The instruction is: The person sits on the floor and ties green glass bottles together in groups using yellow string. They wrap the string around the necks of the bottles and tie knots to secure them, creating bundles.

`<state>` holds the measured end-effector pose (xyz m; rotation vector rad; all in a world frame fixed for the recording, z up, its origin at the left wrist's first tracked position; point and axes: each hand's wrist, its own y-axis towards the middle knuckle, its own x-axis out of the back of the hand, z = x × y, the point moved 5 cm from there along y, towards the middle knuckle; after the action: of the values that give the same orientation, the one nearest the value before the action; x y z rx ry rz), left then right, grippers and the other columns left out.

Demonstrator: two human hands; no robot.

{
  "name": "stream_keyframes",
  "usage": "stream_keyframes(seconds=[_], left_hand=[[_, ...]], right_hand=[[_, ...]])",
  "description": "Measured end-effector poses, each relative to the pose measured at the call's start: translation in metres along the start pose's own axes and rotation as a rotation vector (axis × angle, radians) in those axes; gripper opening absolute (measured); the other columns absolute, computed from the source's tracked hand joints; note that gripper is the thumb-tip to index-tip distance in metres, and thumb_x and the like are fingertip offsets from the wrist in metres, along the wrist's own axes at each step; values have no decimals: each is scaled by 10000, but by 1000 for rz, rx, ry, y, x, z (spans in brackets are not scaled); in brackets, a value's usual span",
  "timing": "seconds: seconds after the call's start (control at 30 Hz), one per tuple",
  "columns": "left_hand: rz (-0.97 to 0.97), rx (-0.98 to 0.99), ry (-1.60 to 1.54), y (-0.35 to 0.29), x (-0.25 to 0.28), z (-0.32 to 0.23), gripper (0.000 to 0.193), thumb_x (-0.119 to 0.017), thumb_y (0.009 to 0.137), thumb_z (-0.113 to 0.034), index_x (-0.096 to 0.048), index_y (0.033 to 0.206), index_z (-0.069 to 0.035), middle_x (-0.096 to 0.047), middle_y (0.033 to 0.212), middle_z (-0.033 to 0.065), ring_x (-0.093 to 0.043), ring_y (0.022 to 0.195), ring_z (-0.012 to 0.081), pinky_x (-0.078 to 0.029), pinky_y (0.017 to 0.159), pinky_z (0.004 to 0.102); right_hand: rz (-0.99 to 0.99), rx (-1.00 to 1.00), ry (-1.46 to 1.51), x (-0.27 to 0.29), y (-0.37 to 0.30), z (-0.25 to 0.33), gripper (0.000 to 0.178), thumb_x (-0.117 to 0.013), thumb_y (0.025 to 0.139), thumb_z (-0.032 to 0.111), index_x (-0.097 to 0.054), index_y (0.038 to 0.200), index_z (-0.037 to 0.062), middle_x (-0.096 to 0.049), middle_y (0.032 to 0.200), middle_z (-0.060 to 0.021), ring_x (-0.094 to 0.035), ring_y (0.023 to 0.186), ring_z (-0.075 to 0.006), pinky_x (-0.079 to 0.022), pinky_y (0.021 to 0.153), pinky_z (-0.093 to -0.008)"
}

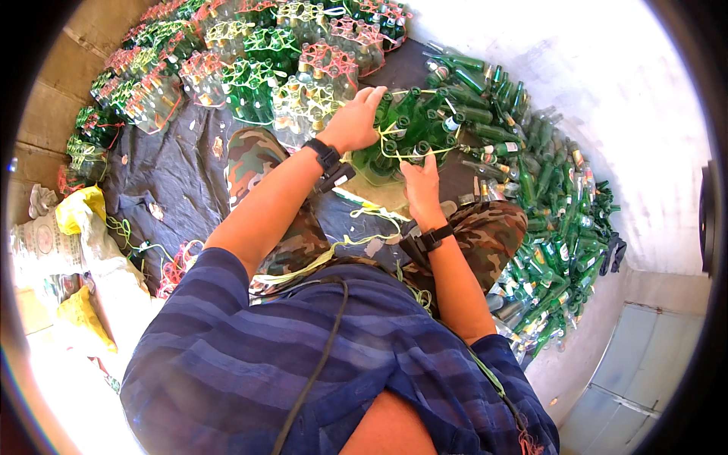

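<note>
Grip of the right hand (422,182) looks narrow, pinching yellow-green twine (390,133); the left hand's (355,123) grip I cannot tell. Green bottles (415,125) stand clustered beyond the knees (497,218), lashing seemingly unfinished, necks up, long axes roughly vertical. Loose bottles (542,227) rightward remain unbound; farther, netted bundles (326,61) look done.

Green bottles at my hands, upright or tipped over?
Upright: the green bottles stand bunched together, mouths facing up toward the camera.

Bottle bundles (252,92) ahead left, bottle heap (563,208) right, bottle cluster (415,130) between.
</note>
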<state>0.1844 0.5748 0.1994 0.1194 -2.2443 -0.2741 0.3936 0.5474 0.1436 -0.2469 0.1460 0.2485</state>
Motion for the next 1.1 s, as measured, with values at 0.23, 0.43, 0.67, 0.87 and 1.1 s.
stream_keyframes(seconds=[0.23,0.43,0.67,0.87,1.1], left_hand=[[-196,-523,14,-28,19,-77,507,-632,703,23,-626,1205,-48,-640,1155,171,-629,1087,378,-535,950,449],[138,-344,5,-26,-24,-78,408,-617,820,-46,-581,1226,-53,-649,895,151,-652,886,382,-530,777,485],[171,-193,-180,-20,-30,-64,325,-578,855,-60,-562,1179,-35,-647,887,162,-654,914,400,-536,798,479],[213,-348,27,-21,-34,-65,137,-581,833,-54,-651,944,-13,-640,925,161,-649,923,389,-543,818,465],[295,-306,78,-12,-44,-61,119,-581,840,-72,-680,869,-12,-646,922,167,-651,922,387,-542,817,466]], right_hand=[[-20,38,-160,0,2,0,684,-618,948,13,-333,1568,74,-608,918,6,-551,763,-74,-450,685,-255],[-44,60,-115,3,14,-12,610,-591,964,38,-371,1532,73,-647,955,-31,-573,778,-89,-473,720,-279],[-4,94,-134,6,15,-17,621,-591,955,39,-362,1531,69,-658,997,-44,-608,822,-112,-488,755,-285],[-47,120,-284,9,16,-18,644,-620,939,85,-362,1529,101,-661,923,-48,-626,770,-148,-503,733,-324],[-127,152,-410,7,24,-22,644,-644,925,136,-372,1508,119,-673,855,-121,-664,750,-277,-517,731,-425]])
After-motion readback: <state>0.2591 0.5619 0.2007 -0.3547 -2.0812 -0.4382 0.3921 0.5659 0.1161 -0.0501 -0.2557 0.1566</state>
